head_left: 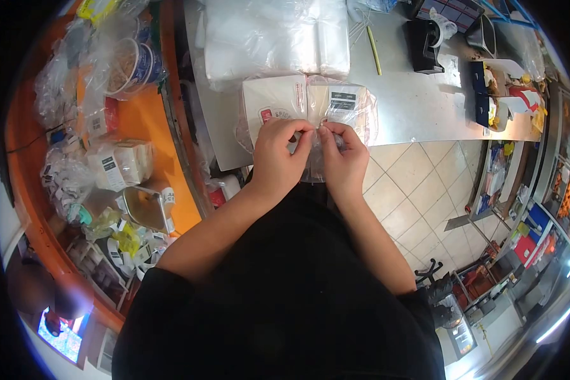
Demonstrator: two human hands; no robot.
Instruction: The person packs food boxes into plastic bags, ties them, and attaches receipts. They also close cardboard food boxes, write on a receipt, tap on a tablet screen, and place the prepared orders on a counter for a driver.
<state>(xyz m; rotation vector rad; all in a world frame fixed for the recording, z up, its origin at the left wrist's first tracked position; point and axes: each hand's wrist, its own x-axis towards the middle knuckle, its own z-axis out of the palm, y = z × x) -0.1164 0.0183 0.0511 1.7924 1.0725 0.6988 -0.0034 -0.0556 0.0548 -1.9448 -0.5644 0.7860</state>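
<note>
Two whitish packages sit side by side in a clear plastic bag at the near edge of the metal table. The left package (272, 95) bears red print, and the right package (343, 101) a white label with dark bars. Over the bag's near side, my left hand (281, 149) pinches the gathered plastic between thumb and forefinger. Just beside it, my right hand (343, 155) is closed in a similar pinch on the same plastic. The fingertips of both hands nearly touch. Below them hangs some loose clear plastic.
A stack of clear plastic bags (275, 38) lies beyond the packages on the metal table (392, 104). A yellow-green stick (374, 50) and a black holder (423, 47) are to the right. An orange counter (149, 126) at left holds plastic-wrapped tubs (130, 66) and a metal container (147, 208).
</note>
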